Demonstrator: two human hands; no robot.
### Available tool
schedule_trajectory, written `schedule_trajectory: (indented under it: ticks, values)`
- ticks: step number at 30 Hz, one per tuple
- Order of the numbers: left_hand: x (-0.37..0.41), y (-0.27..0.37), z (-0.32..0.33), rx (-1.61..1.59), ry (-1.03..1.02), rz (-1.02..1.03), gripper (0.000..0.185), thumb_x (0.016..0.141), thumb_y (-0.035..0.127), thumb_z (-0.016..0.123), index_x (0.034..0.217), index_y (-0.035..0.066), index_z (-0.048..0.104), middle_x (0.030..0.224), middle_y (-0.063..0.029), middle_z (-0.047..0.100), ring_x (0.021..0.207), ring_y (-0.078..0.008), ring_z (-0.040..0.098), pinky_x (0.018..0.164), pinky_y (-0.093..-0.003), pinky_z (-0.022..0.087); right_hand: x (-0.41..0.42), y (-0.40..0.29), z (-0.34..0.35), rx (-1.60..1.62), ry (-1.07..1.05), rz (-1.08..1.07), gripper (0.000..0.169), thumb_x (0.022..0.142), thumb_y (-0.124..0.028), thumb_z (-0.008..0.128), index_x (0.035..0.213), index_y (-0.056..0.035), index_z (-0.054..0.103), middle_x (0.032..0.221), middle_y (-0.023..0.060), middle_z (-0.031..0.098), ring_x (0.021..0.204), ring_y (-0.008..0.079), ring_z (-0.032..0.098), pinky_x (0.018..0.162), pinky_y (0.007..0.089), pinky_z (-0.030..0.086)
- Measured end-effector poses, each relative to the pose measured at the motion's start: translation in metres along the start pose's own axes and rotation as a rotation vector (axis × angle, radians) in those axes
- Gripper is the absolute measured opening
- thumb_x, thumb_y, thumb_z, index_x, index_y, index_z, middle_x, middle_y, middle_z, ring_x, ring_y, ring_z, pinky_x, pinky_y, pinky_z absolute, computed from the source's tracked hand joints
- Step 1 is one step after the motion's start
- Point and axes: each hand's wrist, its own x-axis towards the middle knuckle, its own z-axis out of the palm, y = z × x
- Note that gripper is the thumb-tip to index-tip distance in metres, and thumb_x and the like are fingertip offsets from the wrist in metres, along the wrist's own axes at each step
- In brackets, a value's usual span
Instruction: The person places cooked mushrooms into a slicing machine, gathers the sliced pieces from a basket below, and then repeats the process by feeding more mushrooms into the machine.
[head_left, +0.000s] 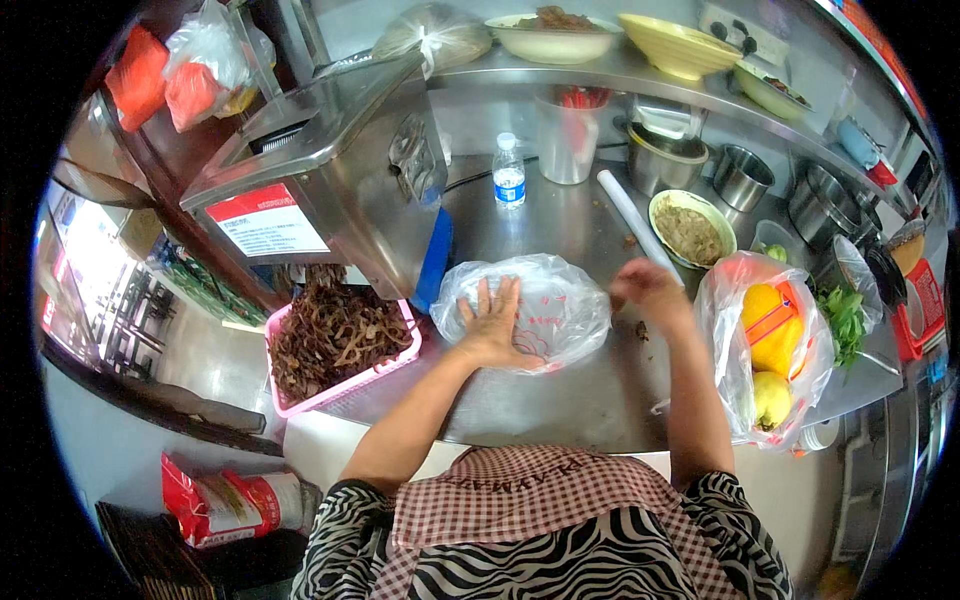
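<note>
My left hand (493, 326) lies spread, palm down, on a clear plastic bag (559, 319) with red print, which rests on the steel counter (480, 420). To the bag's right is my right hand (646, 289), fingers curled and slightly blurred; whether something small is between them I cannot tell. Just beyond it lies a white roll (637, 221), close to a bowl of pale, mushy food (691, 234). Left of the clear bag, dark shredded food strips (337, 341) fill a pink plastic basket (352, 386) beneath a steel machine (360, 165).
A water bottle (508, 176) and a plastic jug (568, 142) stand behind the clear bag. On the right, a plastic bag (724, 352) holds yellow fruit (772, 397), near leafy greens (840, 319). Several steel pots (742, 176) stand farther back, under a shelf (517, 73) with bowls.
</note>
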Motion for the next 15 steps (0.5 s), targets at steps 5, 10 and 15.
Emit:
schedule_trajectory:
  ticks: [5, 10, 15]
  values:
    - [-0.011, -0.007, -0.006, -0.316, 0.099, 0.176, 0.130, 0.060, 0.042, 0.084, 0.154, 0.011, -0.001, 0.158, -0.0251, 0.006, 0.146, -0.0441, -0.005, 0.110, -0.0643, -0.004, 0.016, -0.117, -0.002, 0.365, 0.290, -0.122, 0.014, 0.088, -0.008, 0.065, 0.101, -0.0050, 0.062, 0.090, 0.0021, 0.065, 0.077, 0.0102, 0.061, 0.069, 0.0241, 0.047]
    - [-0.062, 0.020, -0.043, -0.660, 0.532, 0.298, 0.065, 0.078, 0.005, 0.063, 0.140, 0.008, 0.043, 0.142, -0.0197, 0.045, 0.137, -0.0302, 0.038, 0.112, -0.0429, 0.028, 0.047, -0.207, 0.046, 0.267, -0.057, -0.469, 0.021, 0.088, -0.005, 0.064, 0.108, -0.0009, 0.062, 0.085, 0.0050, 0.064, 0.071, 0.0117, 0.060, 0.064, 0.0266, 0.050]
    - [-0.154, 0.014, -0.044, -0.753, 0.606, 0.222, 0.032, 0.087, -0.001, 0.056, 0.118, 0.004, 0.063, 0.116, -0.0094, 0.067, 0.111, -0.0180, 0.061, 0.097, -0.0314, 0.045, 0.088, -0.278, 0.116, 0.303, -0.383, -0.761, 0.024, 0.085, -0.004, 0.068, 0.106, 0.0001, 0.059, 0.095, 0.0039, 0.064, 0.078, 0.0119, 0.062, 0.072, 0.0258, 0.051]
